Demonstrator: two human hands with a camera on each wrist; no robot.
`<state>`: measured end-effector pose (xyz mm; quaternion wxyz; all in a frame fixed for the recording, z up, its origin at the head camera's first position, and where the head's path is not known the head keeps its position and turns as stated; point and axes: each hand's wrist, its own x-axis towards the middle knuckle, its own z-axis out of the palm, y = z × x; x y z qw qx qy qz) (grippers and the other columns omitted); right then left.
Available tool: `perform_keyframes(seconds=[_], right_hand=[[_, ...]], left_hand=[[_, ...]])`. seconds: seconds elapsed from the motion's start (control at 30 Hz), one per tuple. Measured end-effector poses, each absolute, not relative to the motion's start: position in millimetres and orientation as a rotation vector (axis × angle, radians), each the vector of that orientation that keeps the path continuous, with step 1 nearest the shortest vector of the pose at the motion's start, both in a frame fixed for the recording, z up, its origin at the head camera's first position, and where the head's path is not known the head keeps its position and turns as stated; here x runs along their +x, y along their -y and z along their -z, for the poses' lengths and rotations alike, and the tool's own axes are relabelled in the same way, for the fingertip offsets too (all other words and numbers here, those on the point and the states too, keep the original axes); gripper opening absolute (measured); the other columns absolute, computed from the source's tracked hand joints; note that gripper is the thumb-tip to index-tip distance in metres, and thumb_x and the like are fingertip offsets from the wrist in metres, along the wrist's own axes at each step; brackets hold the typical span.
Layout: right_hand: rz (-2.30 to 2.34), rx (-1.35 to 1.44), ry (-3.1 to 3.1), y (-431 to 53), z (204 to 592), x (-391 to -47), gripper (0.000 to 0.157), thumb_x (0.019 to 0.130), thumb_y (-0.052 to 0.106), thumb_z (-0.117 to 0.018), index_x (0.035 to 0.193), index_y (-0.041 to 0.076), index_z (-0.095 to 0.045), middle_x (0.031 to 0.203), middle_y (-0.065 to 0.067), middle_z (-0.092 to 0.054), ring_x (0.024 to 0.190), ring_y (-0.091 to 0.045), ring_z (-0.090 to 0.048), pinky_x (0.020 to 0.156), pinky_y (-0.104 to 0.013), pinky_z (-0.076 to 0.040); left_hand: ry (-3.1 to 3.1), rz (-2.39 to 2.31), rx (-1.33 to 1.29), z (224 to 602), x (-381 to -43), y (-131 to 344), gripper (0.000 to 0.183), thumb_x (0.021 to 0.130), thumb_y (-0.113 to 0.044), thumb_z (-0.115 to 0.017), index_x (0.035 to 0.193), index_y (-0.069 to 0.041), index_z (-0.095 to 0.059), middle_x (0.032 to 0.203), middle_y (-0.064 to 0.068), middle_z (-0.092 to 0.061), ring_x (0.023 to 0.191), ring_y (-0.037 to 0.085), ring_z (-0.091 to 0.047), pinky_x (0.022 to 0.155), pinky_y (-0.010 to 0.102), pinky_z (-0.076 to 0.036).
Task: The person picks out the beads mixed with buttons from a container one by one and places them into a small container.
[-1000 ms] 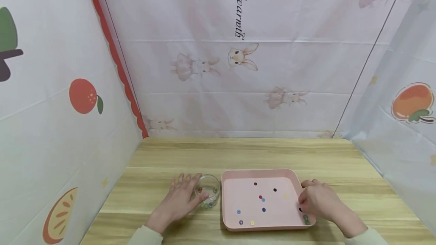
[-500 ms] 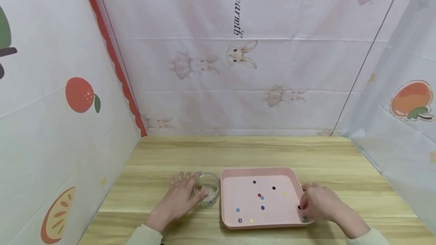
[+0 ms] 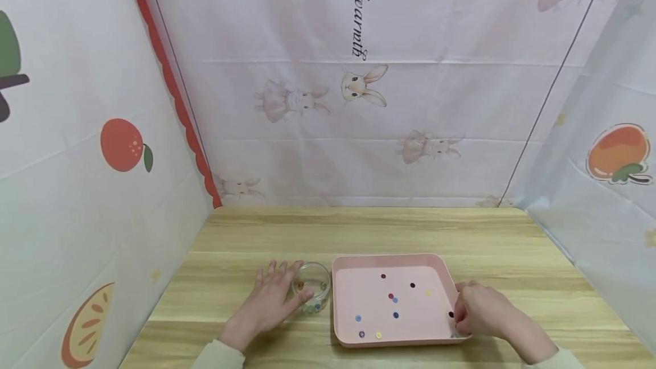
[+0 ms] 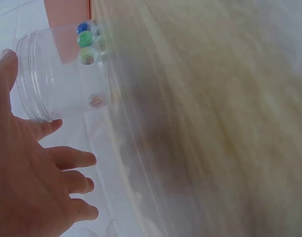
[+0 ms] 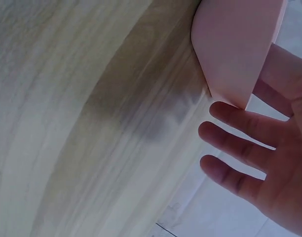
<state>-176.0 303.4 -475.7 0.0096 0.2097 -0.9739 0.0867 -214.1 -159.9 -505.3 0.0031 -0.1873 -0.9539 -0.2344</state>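
A clear round jar (image 3: 311, 287) with several glass marbles (image 4: 85, 38) at its bottom stands left of a pink tray (image 3: 394, 343). My left hand (image 3: 271, 299) holds the jar by its rim between thumb and index finger; the other fingers stretch out beside it. My right hand (image 3: 483, 307) is at the tray's front right corner. Its thumb and index finger reach over the wall into the tray, and the other fingers stay outside, as the right wrist view shows. The fingertips hide most of that corner; I cannot tell whether they pinch anything.
Several small buttons lie scattered in the tray: a dark blue button (image 3: 396, 315), a yellow button (image 3: 378, 335), a black button (image 3: 451, 314) near the right hand, and others. The wooden table (image 3: 369, 232) is enclosed by printed cloth walls (image 3: 328, 147).
My right hand has shifted slightly toward the front right corner of the tray, and its fingers now cover the green marbles that showed there. The left hand and jar have stayed in place.
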Motion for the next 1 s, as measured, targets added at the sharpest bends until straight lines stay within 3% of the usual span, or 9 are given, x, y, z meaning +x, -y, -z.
perform_keyframes(seconds=[0.1, 0.2, 0.3, 0.4, 0.47, 0.57, 0.7, 0.87, 1.0], right_hand=[[-0.308, 0.723, 2.995, -306.2, 479.0, -176.9, 0.020, 0.062, 0.016, -0.084, 0.060, 0.034, -0.074, 0.108, -0.013, -0.080, 0.107, -0.043, -0.071, 0.066, -0.029, -0.054], [-0.395, 0.751, 2.934, -310.5, 483.0, -177.6, 0.021, 0.065, 0.014, -0.085, 0.063, 0.032, -0.075, 0.115, -0.020, -0.078, 0.107, -0.047, -0.072, 0.073, -0.031, -0.056], [-0.543, 0.691, 2.889, -315.5, 483.9, -177.5, 0.023, 0.070, 0.015, -0.088, 0.069, 0.034, -0.074, 0.131, -0.029, -0.070, 0.115, -0.053, -0.068, 0.088, -0.047, -0.059], [-0.681, 0.640, 2.804, -317.6, 479.5, -177.0, 0.025, 0.074, 0.015, -0.089, 0.075, 0.035, -0.075, 0.141, -0.030, -0.064, 0.122, -0.055, -0.062, 0.095, -0.065, -0.055], [-0.743, 0.612, 2.750, -316.9, 475.2, -176.7, 0.024, 0.078, 0.016, -0.089, 0.080, 0.036, -0.077, 0.144, -0.027, -0.064, 0.126, -0.054, -0.060, 0.097, -0.062, -0.055], [-0.816, 0.571, 2.705, -313.7, 468.7, -177.1, 0.016, 0.085, 0.022, -0.089, 0.089, 0.036, -0.081, 0.148, -0.017, -0.064, 0.131, -0.048, -0.059, 0.096, -0.043, -0.057], [-0.970, 0.530, 2.682, -305.0, 464.0, -178.5, 0.009, 0.092, 0.029, -0.084, 0.099, 0.035, -0.083, 0.150, -0.008, -0.064, 0.137, -0.029, -0.060, 0.095, -0.027, -0.055], [-1.277, 0.529, 2.629, -289.4, 464.3, -185.4, 0.008, 0.097, 0.026, -0.079, 0.102, 0.029, -0.083, 0.153, -0.008, -0.062, 0.130, 0.006, -0.059, 0.092, -0.024, -0.059], [-1.457, 0.524, 2.585, -275.4, 464.4, -191.3, 0.010, 0.098, 0.024, -0.077, 0.105, 0.022, -0.084, 0.155, -0.008, -0.060, 0.130, 0.007, -0.059, 0.098, -0.023, -0.056]], left_hand=[[2.991, 0.733, -0.588, 505.6, -213.6, 160.4, 0.077, 0.106, -0.061, -0.050, 0.166, -0.016, -0.033, 0.165, 0.033, -0.034, 0.157, 0.060, -0.014, 0.123, 0.079, -0.001], [2.997, 0.731, -0.585, 505.8, -212.4, 161.0, 0.077, 0.106, -0.062, -0.049, 0.166, -0.016, -0.033, 0.166, 0.033, -0.034, 0.157, 0.059, -0.014, 0.123, 0.079, -0.002], [3.002, 0.734, -0.588, 505.5, -211.7, 161.2, 0.078, 0.106, -0.062, -0.049, 0.166, -0.015, -0.032, 0.166, 0.033, -0.033, 0.157, 0.059, -0.014, 0.123, 0.079, -0.002], [3.000, 0.738, -0.595, 504.9, -211.6, 161.4, 0.078, 0.106, -0.062, -0.049, 0.166, -0.015, -0.032, 0.166, 0.034, -0.032, 0.157, 0.060, -0.013, 0.122, 0.080, -0.002], [2.997, 0.736, -0.600, 504.7, -211.9, 161.6, 0.078, 0.106, -0.062, -0.048, 0.166, -0.015, -0.032, 0.166, 0.034, -0.032, 0.157, 0.060, -0.013, 0.122, 0.080, -0.002], [2.994, 0.728, -0.603, 504.8, -212.3, 162.0, 0.079, 0.106, -0.063, -0.048, 0.166, -0.014, -0.032, 0.165, 0.034, -0.032, 0.157, 0.060, -0.014, 0.122, 0.080, -0.002], [2.999, 0.735, -0.605, 504.5, -212.0, 162.1, 0.079, 0.106, -0.064, -0.047, 0.166, -0.015, -0.032, 0.166, 0.034, -0.032, 0.157, 0.060, -0.013, 0.122, 0.080, -0.001], [3.001, 0.739, -0.600, 504.4, -210.9, 161.8, 0.078, 0.106, -0.062, -0.049, 0.166, -0.016, -0.032, 0.166, 0.033, -0.032, 0.158, 0.059, -0.012, 0.123, 0.079, -0.001], [2.993, 0.738, -0.594, 505.2, -210.2, 161.8, 0.077, 0.106, -0.061, -0.050, 0.166, -0.015, -0.033, 0.166, 0.034, -0.033, 0.157, 0.059, -0.013, 0.123, 0.080, -0.002]])
